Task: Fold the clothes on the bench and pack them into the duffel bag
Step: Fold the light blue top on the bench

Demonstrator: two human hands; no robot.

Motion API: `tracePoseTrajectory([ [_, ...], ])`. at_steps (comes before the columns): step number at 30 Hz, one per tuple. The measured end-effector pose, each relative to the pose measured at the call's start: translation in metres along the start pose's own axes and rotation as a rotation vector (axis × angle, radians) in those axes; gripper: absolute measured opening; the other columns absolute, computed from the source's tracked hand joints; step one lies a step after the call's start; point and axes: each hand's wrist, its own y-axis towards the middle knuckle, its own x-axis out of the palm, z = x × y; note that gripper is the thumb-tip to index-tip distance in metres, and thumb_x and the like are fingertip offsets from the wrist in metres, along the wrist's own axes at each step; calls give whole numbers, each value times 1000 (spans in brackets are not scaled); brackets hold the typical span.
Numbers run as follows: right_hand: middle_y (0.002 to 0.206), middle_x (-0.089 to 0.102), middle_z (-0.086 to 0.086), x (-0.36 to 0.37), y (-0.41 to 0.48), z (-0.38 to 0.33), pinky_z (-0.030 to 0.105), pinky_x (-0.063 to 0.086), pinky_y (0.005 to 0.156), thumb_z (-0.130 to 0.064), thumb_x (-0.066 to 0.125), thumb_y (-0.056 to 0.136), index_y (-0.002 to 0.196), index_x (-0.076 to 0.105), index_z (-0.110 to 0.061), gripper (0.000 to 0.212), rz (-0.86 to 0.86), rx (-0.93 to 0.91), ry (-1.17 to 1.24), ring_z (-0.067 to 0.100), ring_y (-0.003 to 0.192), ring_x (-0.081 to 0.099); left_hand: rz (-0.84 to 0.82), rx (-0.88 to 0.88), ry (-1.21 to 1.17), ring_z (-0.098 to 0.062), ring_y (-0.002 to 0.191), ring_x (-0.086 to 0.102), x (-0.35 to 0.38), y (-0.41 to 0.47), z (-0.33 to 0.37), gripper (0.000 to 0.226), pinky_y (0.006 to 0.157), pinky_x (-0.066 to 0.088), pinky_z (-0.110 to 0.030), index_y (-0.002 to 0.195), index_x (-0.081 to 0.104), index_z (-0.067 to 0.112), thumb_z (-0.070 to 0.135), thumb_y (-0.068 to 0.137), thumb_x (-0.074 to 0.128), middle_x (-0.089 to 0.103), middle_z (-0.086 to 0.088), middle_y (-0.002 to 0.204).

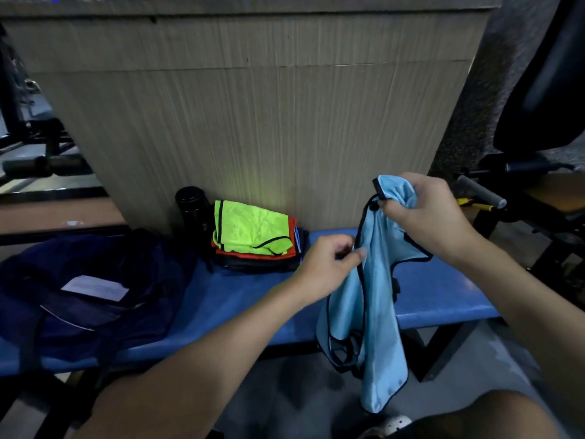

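Head view: I see a light blue vest (pixel 376 312) held up over the blue bench (pixel 240 299).
My right hand (pixel 424 213) bunches its top in curled fingers; my left hand (pixel 329 264) pinches the trimmed edge lower down. A folded pile (pixel 253 236) sits on the bench between vest and dark duffel bag (pixel 95 280).

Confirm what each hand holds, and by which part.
Both hold the light blue vest: the right hand grips its bunched top, the left hand pinches its black-trimmed edge lower down.

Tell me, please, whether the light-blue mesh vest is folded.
Unfolded: the light-blue vest hangs loose, gripped by right hand and left hand.
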Motion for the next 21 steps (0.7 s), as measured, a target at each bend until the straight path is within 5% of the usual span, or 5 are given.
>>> tracePoseTrajectory([
  [5, 65, 54, -3, -8, 0, 5, 20, 41, 51, -6, 64, 88, 74, 58, -14, 18, 47, 51, -21, 2, 54, 47, 72, 9, -2, 0, 55, 36, -9, -2, 4, 42, 54, 29, -18, 63, 51, 25, 6, 101, 50, 44, 17, 53],
  [11, 67, 53, 7, -2, 0, 8, 29, 39, 53, -7, 62, 89, 79, 56, -1, 13, 101, 68, -32, 13, 57, 47, 24, -60, 80, 0, 62, 50, -14, -10, -14, 20, 64, 42, -24, 78, 67, 10, 9, 97, 60, 59, 7, 69],
  [17, 61, 46, 1, -2, 6, 11, 26, 33, 46, -10, 61, 88, 67, 44, -12, 28, 191, 113, -136, 13, 53, 42, 106, -111, 199, -7, 76, 58, -39, -11, -27, 16, 77, 48, -28, 89, 71, 8, 8, 98, 58, 66, 5, 79],
  [21, 59, 49, 2, 2, 9, 5, 29, 34, 46, -22, 74, 82, 65, 46, -9, 35, 40, 135, -323, 15, 56, 48, 219, -26, 222, -11, 81, 60, -53, -2, -7, 16, 77, 48, -28, 94, 67, 4, 6, 99, 52, 69, -7, 87],
])
